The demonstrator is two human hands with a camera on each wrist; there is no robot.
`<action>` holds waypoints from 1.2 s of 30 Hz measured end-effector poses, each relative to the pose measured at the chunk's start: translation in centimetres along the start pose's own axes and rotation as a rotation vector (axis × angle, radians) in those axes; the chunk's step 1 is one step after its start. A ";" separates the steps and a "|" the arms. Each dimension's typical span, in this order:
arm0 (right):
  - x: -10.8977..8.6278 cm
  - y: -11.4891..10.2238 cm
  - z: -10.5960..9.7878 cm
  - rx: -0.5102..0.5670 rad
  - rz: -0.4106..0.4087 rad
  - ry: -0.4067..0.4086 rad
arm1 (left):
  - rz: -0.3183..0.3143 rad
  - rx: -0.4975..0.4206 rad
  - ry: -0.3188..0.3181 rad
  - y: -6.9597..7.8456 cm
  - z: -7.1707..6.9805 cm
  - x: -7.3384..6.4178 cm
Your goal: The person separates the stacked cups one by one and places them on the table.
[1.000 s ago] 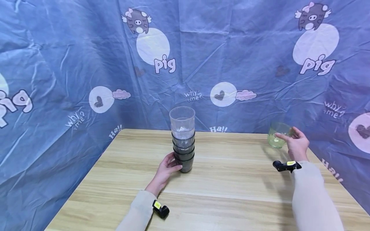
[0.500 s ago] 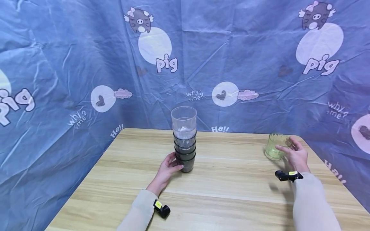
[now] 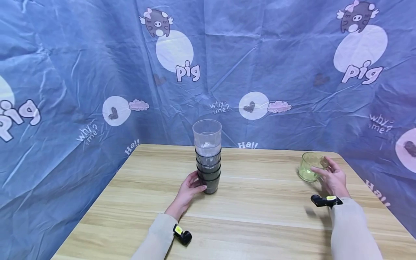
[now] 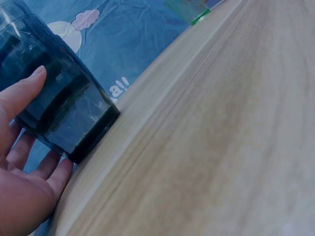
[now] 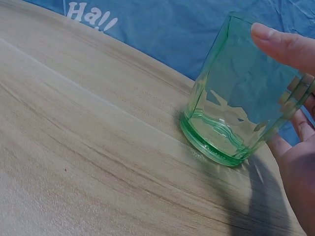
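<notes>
Blue pig-print backdrop point(image 3: 227, 50): hangs behind the far table edge; your head view cuts it off at both sides.
Wood-grain tabletop point(image 3: 256, 204): spreads before you, its near edge out of frame.
Gap across the table: your green tumbler point(image 3: 307, 169) sits well apart from the nested cup stack point(image 3: 209, 160), to its right and slightly farther from you; your right hand point(image 3: 336, 180) is at the tumbler, your left hand point(image 3: 185, 190) at the stack.
Stack make-up: long axis upright, a clear cup point(image 3: 207, 138) on top, mouth up, seated in darker grey cups; overlapping walls make the count hard to trust, and your left wrist view loses the top.
Left-hand fingers: thumb and fingers grip the lower grey cups from the left, thumb on the near side; the far fingertips are hidden in the head view.
Right-hand fingers: thumb and fingers hold the tumbler's right side between them; some fingers show only partly behind it.
Tumbler pose: mouth up, base at the tabletop; you cannot tell whether it bears its full weight there.
Wrist cameras point(image 3: 183, 237): black, one at each cuff.
</notes>
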State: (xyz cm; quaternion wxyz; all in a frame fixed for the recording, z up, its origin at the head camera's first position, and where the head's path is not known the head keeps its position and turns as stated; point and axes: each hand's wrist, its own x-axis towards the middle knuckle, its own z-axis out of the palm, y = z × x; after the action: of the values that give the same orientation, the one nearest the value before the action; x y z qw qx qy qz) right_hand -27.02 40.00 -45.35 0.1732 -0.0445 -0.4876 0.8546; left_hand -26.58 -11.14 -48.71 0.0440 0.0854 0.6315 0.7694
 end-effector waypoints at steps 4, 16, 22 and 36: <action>-0.1 0.0 -0.2 0.009 -0.018 -0.022 | 0.001 0.001 -0.005 -0.1 0.0 0.1; -0.2 -0.3 -1.1 -0.087 -0.043 -0.072 | 0.011 0.001 -0.012 0.1 0.0 0.3; 0.0 -1.5 -1.6 -0.079 -0.155 -0.113 | 0.018 0.017 -0.014 -0.1 -0.1 0.3; 0.8 -5.7 2.0 0.151 -0.293 -0.274 | 0.019 0.005 -0.009 -0.1 -0.1 0.3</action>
State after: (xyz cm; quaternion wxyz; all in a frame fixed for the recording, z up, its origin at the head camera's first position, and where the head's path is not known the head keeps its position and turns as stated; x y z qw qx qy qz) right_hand -26.87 41.28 -39.39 0.2308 0.1564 -0.4424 0.8523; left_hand -26.88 -11.14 -48.83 0.0394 0.0950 0.6323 0.7678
